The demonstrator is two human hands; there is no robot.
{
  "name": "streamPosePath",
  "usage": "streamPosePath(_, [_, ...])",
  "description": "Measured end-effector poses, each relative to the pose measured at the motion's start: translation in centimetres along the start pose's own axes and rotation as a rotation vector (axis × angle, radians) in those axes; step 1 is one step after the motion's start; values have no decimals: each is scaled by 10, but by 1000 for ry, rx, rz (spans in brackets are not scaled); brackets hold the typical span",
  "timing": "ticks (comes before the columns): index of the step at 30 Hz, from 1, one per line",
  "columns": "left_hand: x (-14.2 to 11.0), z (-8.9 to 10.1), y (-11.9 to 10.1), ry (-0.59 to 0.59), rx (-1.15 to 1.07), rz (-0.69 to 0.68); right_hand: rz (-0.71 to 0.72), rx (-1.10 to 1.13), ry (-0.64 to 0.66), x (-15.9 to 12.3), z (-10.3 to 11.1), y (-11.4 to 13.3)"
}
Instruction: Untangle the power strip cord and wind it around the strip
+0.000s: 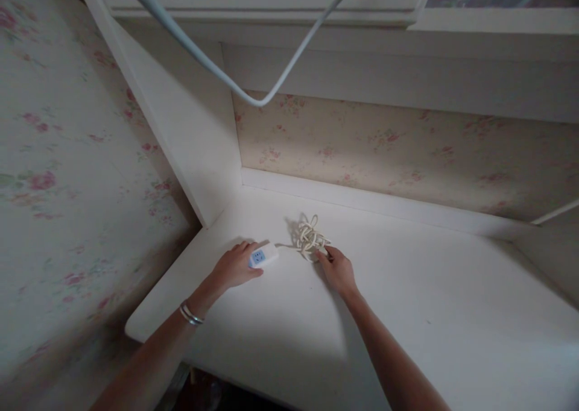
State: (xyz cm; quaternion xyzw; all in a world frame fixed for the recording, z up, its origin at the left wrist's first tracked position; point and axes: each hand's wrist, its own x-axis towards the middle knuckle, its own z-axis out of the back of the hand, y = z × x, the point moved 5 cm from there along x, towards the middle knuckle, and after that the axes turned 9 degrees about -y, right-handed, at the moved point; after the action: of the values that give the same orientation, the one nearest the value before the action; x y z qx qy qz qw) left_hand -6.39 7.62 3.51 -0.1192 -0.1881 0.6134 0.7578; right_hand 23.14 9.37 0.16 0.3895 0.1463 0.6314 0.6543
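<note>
My left hand (pixel 235 265) is wrapped round a white power strip (pixel 271 252) with a blue socket face, which lies on the white desktop. From the strip's right end a white cord runs into a tangled bundle of cord (pixel 309 235). At the bundle's lower right, my right hand (pixel 337 270) is closed, its fingertips pinching a pale piece at the cord's edge that looks like the plug. The fingers partly cover that piece.
The white desktop (pixel 420 290) meets a back panel and a side panel (pixel 190 116). Overhead is a shelf (pixel 271 13), and a thick white cable (pixel 260 102) loops down close to the camera. Floral wallpaper (pixel 58 182) covers the wall at left.
</note>
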Motion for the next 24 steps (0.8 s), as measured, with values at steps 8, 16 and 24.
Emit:
streamPosePath(8, [-16, 6, 18, -163, 186, 201, -14, 53, -20, 35, -46, 24])
streamPosePath(16, [8, 1, 25, -326, 258, 398, 17, 282, 165, 50, -77, 37])
streamPosePath(24, [47, 1, 35, -479, 181, 442, -9, 384, 126, -23, -59, 41])
